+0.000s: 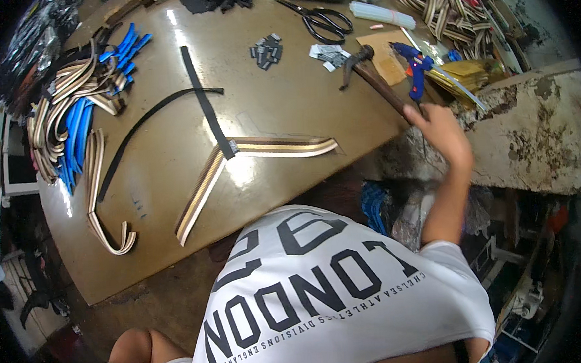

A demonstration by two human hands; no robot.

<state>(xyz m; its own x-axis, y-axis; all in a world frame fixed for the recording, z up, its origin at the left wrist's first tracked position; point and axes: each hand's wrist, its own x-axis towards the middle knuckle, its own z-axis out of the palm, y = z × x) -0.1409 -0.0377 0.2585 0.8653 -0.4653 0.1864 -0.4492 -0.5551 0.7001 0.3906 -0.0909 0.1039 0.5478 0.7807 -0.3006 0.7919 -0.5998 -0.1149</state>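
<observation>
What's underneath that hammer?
The hammer, gripped near its handle end by the right hand, overlaps the tan sheet and brown tabletop. Whatever lies directly beneath its head or handle is covered, so I cannot tell.

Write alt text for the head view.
A person's right hand is on the end of a hammer's handle beside a brown worktable. On it, a black strap meets two striped arms in an upside-down Y; striped and blue straps lie left, scissors and a blue glue gun right.
</observation>
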